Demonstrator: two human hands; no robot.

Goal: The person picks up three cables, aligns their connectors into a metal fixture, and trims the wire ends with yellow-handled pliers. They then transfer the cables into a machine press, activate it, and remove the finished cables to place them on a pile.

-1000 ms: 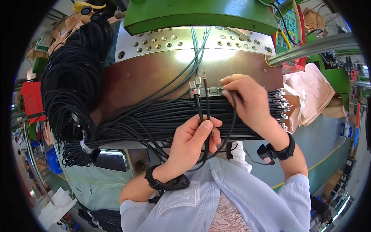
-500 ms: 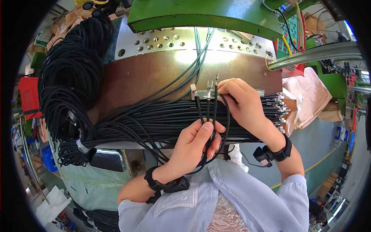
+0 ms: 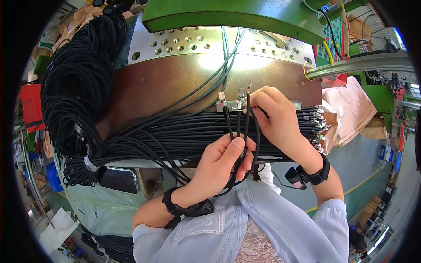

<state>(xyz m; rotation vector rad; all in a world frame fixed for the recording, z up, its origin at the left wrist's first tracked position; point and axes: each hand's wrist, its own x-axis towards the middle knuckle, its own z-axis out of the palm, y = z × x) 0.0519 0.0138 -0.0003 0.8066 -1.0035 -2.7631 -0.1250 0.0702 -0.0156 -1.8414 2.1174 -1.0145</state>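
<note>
My left hand (image 3: 224,158) is closed around several black cables (image 3: 238,127), thumb on top, their ends pointing up and fanned apart. Small metal connectors (image 3: 240,97) with bits of coloured wire show at the cable tips. Up by those tips, my right hand (image 3: 274,111) pinches the end of the rightmost cable, which loops down past my left fingers; its fingertips are partly hidden. Beneath both hands lies a thick row of black cables (image 3: 184,138), their metal-tipped ends (image 3: 319,127) gathered at the right.
A big coiled heap of black cables (image 3: 76,83) lies at the left, tied near a dark phone (image 3: 117,179). Behind the brown board (image 3: 153,83) stands a green machine (image 3: 232,17) over a perforated metal plate (image 3: 184,43). A metal rail (image 3: 359,63) and brown paper (image 3: 348,109) are at the right.
The view has shifted slightly. My hands keep nearly the same hold, and the connector tips have turned and moved a little to the right.
</note>
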